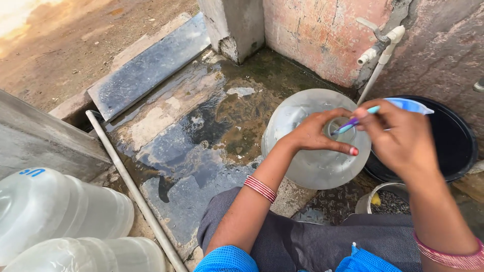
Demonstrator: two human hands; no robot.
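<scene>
A big clear water jug (pixel 315 146) stands on the wet stone floor (pixel 191 136), in the right half of the scene, close to the person's knees. The left hand (pixel 320 133) is curled around the neck of the jug and grips it. The right hand (pixel 398 138) is closed on a brush with a blue and purple handle (pixel 360 117). The thin end of the brush points into the mouth of the jug, and the wide blue end sticks out to the right past the fingers.

Just right of the jug is a black tub (pixel 454 146), and it touches the jug's side. Near the person's right arm sits a small steel pot (pixel 385 199) with dark stuff in it. A white pipe with a tap (pixel 380 50) runs down the pink wall (pixel 322 35) on the far side.

On the near left lie two more clear jugs (pixel 60 221) on their sides. A thin grey pipe (pixel 133 189) lies across the floor beside them. Both wrists wear pink bangles (pixel 260 188).
</scene>
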